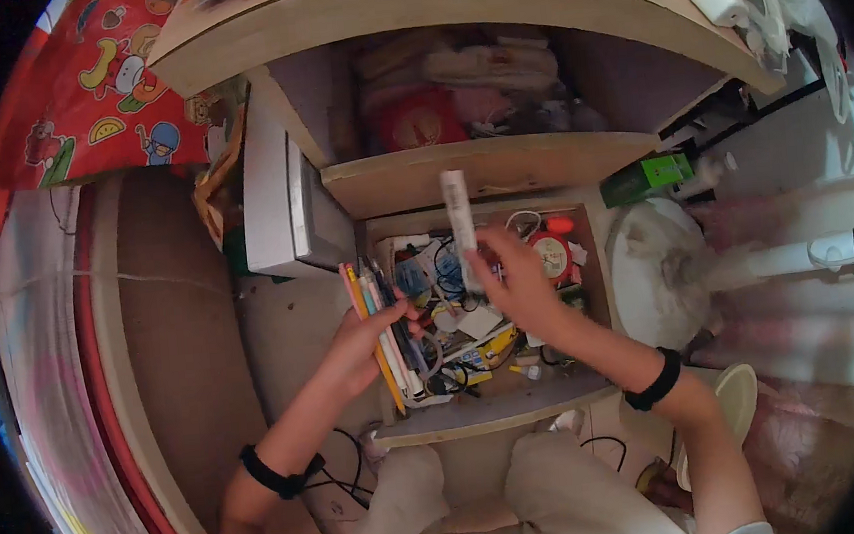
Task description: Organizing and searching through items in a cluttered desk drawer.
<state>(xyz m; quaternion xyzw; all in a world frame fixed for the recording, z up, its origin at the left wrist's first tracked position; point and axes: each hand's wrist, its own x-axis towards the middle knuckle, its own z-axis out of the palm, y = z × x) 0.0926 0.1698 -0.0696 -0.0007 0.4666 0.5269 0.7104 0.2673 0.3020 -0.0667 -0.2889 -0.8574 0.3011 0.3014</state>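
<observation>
My left hand [361,344] is closed around a bundle of pencils and pens [383,331], held at the left side of an open wooden drawer [499,419]. In my right hand [518,278] is a slim white box or tube [457,212] with print on it, held upright between thumb and fingers over the drawer. Inside the drawer lie a jumble of small items: black cables, a yellow packet [499,344], a white square piece [479,322], a red round case [551,256] and a small yellow-tipped tube [525,371].
Above the drawer, a cabinet shelf holds cloths and a red item [423,120]. A white box [268,204] stands at the left. To the right are a green box [646,178], a white fan base [657,271] and a pale bin [738,400].
</observation>
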